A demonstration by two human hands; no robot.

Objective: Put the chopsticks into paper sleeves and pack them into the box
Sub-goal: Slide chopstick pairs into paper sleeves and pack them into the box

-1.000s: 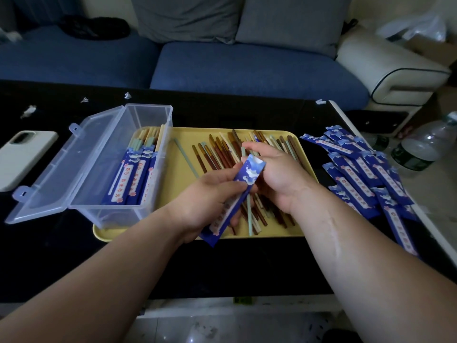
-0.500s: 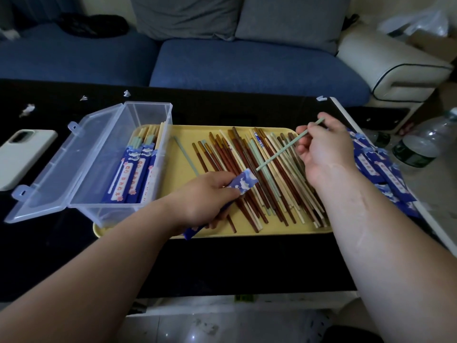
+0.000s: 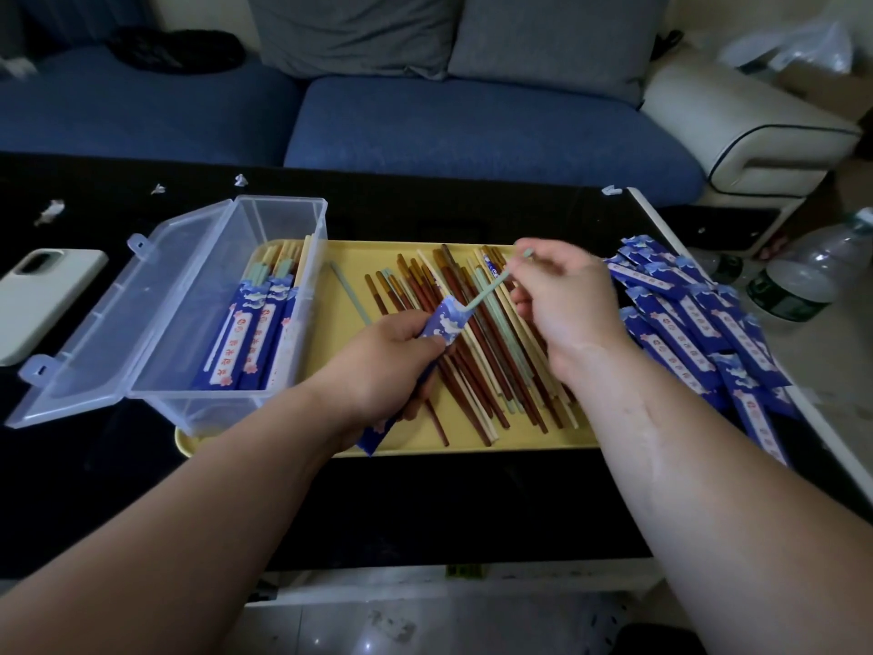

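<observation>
Left hand (image 3: 382,366): fingers clamped on sleeve (image 3: 444,319). Right hand (image 3: 562,300), at its 2 o'clock, pinches chopstick (image 3: 489,288), tip apparently at the mouth. Risk: squeezed mouth closes; tip snags, tears paper.

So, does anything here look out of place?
One green chopstick lies alone on the yellow tray, apart from the pile. Small white scraps lie on the black table near the sofa.

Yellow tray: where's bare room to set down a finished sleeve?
On the tray, only the strip between the clear box and the loose chopsticks is bare, save one green chopstick. The black table in front of the tray is bare. Right of the tray, empty sleeves crowd it.
</observation>
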